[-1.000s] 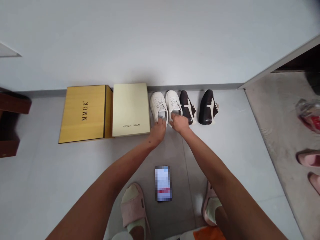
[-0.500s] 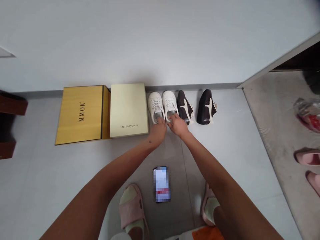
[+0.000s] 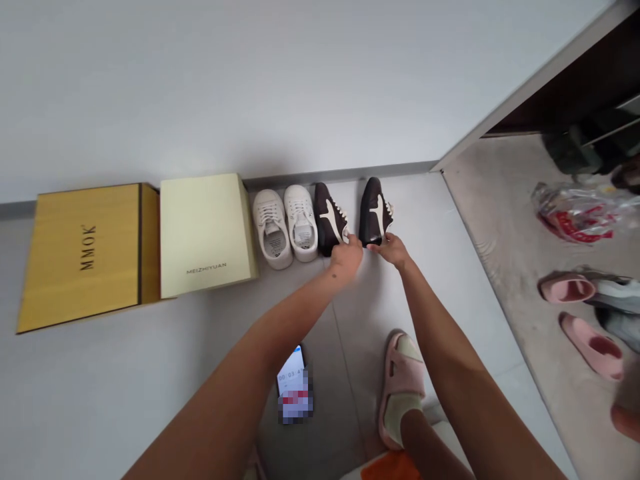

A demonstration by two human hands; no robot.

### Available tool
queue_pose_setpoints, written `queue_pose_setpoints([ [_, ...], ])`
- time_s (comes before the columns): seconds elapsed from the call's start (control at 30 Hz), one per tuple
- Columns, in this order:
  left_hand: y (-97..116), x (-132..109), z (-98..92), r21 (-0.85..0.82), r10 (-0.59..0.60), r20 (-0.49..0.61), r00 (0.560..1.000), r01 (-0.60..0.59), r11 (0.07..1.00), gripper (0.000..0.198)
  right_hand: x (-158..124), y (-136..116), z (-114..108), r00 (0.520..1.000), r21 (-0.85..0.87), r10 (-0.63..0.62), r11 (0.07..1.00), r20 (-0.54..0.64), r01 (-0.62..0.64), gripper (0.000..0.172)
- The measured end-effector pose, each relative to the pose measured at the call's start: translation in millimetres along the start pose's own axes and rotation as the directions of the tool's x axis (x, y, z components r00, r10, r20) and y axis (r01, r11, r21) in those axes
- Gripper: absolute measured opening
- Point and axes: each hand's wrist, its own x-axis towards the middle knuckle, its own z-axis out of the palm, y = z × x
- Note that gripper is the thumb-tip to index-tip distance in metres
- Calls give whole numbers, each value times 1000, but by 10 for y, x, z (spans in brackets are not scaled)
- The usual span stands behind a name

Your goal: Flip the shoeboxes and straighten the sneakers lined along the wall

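A pair of dark brown sneakers with cream trim and laces lies tilted on one side on the floor against the wall. My left hand is closed at the heel of the left dark sneaker; its fingertips are partly hidden. At the heel of the right dark sneaker, my right hand grips with thumb and fingers. A gap separates the two dark shoes. Just left of them stand a white sneaker and its mate, another white sneaker, upright and side by side, toes to the wall.
A cream shoebox and a yellow shoebox stand left of the shoes. A phone lies on the floor below my left forearm. Pink slippers and a plastic bag lie beyond the threshold on the right.
Both hands have left the white sneakers and moved right to the heels of the dark ones. The view has shifted right, and the white pair now stands uncovered.
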Motion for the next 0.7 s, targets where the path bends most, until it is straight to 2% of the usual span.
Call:
queue_pose_setpoints([
  [0.1, -69, 175, 41, 13, -39, 8, 999, 39, 999, 45, 74, 13, 30, 995, 108, 71, 991, 66, -78, 55],
  [0.23, -147, 260, 97, 26, 2, 43, 999, -3, 1000, 41, 79, 26, 12, 992, 295, -7, 955, 127, -31, 59],
  [0.33, -177, 248, 102, 34, 30, 14, 999, -31, 999, 41, 77, 8, -77, 987, 295, -76, 955, 145, 30, 59],
  [0.4, -197, 222, 88, 39, 29, -23, 999, -28, 999, 42, 77, -38, -157, 986, 174, -115, 980, 122, 93, 54],
  [0.5, -208, 172, 61, 51, 22, -60, 998, -18, 999, 42, 71, -159, -269, 987, -137, -142, 979, 81, 152, 42],
  [0.6, -163, 123, 43, 57, 50, -56, 997, -47, 997, 40, 55, -319, -349, 986, -430, -157, 887, 61, 168, 29],
  [0.7, -90, 94, 36, 44, 81, -46, 996, -79, 996, 37, 31, -477, -393, 983, -599, -172, 781, 71, 180, 28],
])
